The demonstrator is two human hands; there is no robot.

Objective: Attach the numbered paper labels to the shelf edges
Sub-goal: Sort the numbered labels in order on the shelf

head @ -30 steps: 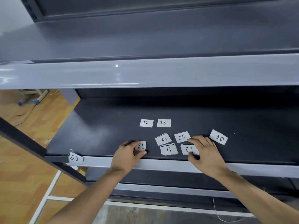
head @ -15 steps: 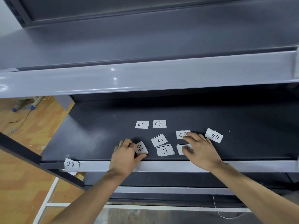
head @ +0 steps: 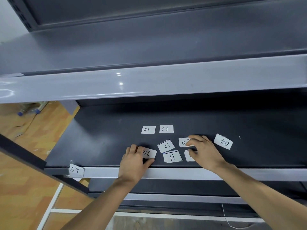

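Note:
Several white paper labels lie on the dark shelf board [head: 103, 140]: 02 [head: 148, 129], 03 [head: 166, 128], 01 [head: 166, 145], 11 [head: 172, 156] and 04 [head: 223, 141]. My left hand [head: 132, 163] pinches label 06 [head: 149, 153] between thumb and fingers near the front edge. The bent fingertips of my right hand [head: 205, 152] touch label 05 [head: 182, 141], and its thumb lies on a partly hidden label [head: 188, 157]. Label 08 [head: 76, 170] sticks on the light grey shelf edge [head: 182, 173] at its left end.
A wider grey edge of the upper shelf [head: 149, 83] runs across above the labels. A dark diagonal brace [head: 23, 153] crosses at the left over the wooden floor [head: 20, 196]. Lower shelf rails [head: 182, 199] sit below my forearms.
My right hand slid from the lower label up toward label 05 and now covers part of it. My left hand turned label 06 and kept hold of it.

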